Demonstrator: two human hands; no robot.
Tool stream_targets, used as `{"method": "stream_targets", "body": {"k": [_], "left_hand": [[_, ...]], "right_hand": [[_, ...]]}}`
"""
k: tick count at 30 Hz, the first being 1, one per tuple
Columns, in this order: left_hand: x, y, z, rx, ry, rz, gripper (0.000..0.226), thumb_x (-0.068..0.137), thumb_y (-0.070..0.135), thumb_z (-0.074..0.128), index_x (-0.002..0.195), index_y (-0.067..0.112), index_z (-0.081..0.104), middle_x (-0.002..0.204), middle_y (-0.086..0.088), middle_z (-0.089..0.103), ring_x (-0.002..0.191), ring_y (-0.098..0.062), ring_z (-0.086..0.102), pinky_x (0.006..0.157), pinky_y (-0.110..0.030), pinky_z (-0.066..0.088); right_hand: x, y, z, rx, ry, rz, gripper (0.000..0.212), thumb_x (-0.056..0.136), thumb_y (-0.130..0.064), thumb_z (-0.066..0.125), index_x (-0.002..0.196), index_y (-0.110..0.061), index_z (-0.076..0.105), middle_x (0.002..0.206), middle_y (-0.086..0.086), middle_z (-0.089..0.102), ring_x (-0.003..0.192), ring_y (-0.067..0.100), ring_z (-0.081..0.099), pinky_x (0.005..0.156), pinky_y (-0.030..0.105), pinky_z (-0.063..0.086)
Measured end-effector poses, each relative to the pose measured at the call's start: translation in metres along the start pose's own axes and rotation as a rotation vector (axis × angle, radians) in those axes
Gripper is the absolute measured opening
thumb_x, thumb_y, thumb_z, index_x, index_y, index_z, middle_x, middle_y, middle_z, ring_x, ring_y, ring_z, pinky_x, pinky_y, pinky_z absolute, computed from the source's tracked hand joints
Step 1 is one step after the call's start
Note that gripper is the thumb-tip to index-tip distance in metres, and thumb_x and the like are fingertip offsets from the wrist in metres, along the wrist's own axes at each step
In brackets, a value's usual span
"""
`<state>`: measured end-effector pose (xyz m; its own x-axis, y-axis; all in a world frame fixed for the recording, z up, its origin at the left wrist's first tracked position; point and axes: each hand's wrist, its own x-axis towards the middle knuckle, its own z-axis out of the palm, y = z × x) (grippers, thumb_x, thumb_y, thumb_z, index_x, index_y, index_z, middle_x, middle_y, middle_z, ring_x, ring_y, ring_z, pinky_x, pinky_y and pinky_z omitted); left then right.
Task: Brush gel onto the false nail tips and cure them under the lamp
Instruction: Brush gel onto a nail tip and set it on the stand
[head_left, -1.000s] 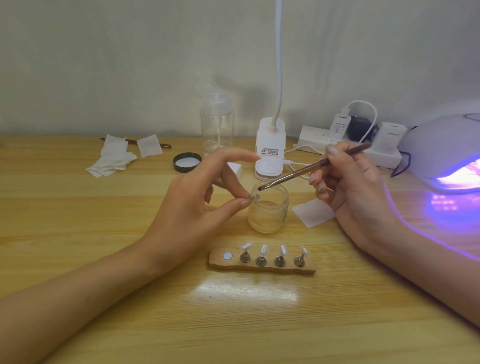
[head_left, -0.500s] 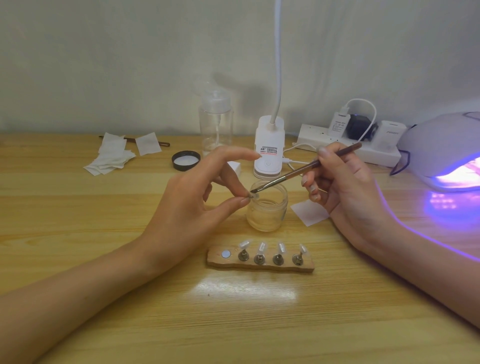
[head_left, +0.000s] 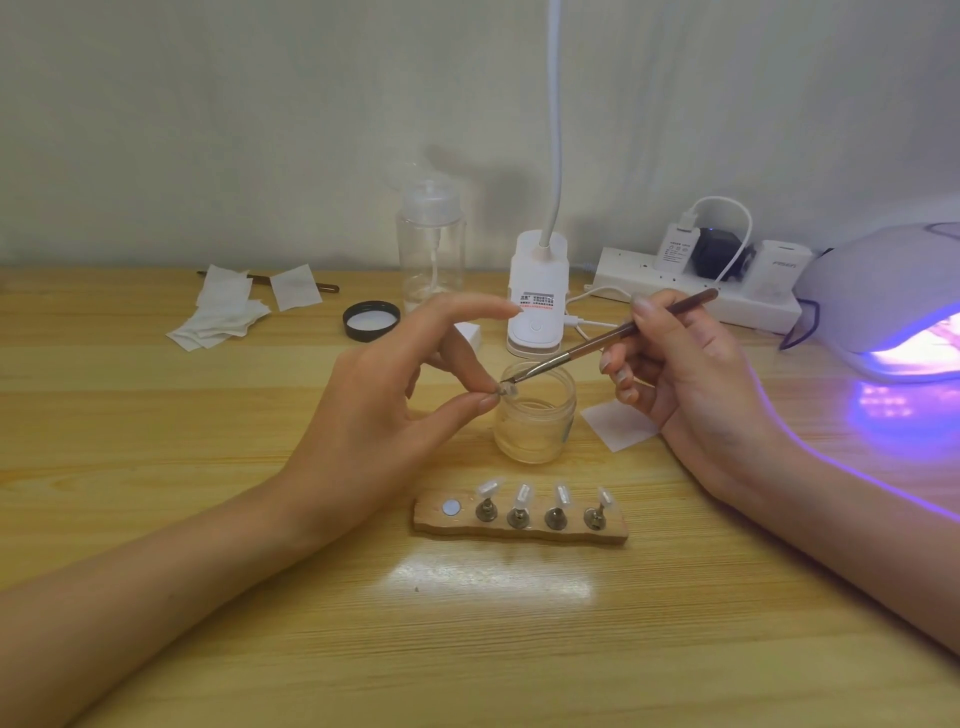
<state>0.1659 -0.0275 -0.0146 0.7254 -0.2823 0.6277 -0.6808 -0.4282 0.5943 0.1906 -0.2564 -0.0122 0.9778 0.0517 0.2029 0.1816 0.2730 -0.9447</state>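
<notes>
Nearest to me on the worktop (head_left: 467, 649), a wooden holder (head_left: 519, 534) is carrying four false nail tips (head_left: 522, 496) upright on small stands, with one round spot (head_left: 451, 507) at its left end bare. Just beyond it, my left hand (head_left: 374, 415) is pinching a fifth nail tip (head_left: 506, 389) between thumb and a fingertip, its free end pointing right, over the near-left rim of the open gel jar (head_left: 535, 415). My right hand (head_left: 685, 374) is gripping the brush (head_left: 613, 338) like a pen; its long axis is running from upper right down to the left, bristles meeting the tip. The curing lamp (head_left: 893, 301) is glowing violet well off to the right, nearer my right hand, so the coated tip will, I judge, be travelling rightward.
</notes>
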Motion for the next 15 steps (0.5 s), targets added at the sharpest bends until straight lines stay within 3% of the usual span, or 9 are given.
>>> {"method": "stream_targets", "body": {"k": [7,12,15], "left_hand": [[0.0003,0.0012,0.0007,0.001,-0.002,0.007,0.057,0.084,0.003,0.079,0.132,0.024,0.057,0.084,0.011,0.071,0.092,-0.006,0.067,0.078,-0.005,0.037],[-0.0001,0.0018,0.0004,-0.049,-0.001,-0.028,0.055,0.085,0.006,0.078,0.132,0.025,0.056,0.083,0.012,0.072,0.092,-0.012,0.068,0.069,-0.018,0.040],[0.0003,0.0023,0.0004,-0.072,0.000,-0.035,0.052,0.085,0.011,0.077,0.132,0.023,0.056,0.082,0.011,0.072,0.090,-0.016,0.068,0.068,-0.019,0.040]], "right_hand": [[-0.0002,-0.0011,-0.0009,0.043,0.022,-0.046,0.016,0.084,-0.034,0.061,0.084,-0.020,0.053,0.062,0.002,0.065,0.055,0.008,0.057,0.050,0.016,0.046],[-0.0030,-0.0023,0.0025,0.012,-0.027,-0.081,0.018,0.086,-0.033,0.059,0.082,-0.018,0.050,0.061,0.003,0.063,0.056,0.010,0.057,0.051,0.017,0.046],[-0.0035,-0.0027,0.0016,-0.043,0.016,-0.104,0.018,0.086,-0.032,0.059,0.083,-0.017,0.050,0.060,0.003,0.063,0.056,0.012,0.058,0.051,0.019,0.046]]}}
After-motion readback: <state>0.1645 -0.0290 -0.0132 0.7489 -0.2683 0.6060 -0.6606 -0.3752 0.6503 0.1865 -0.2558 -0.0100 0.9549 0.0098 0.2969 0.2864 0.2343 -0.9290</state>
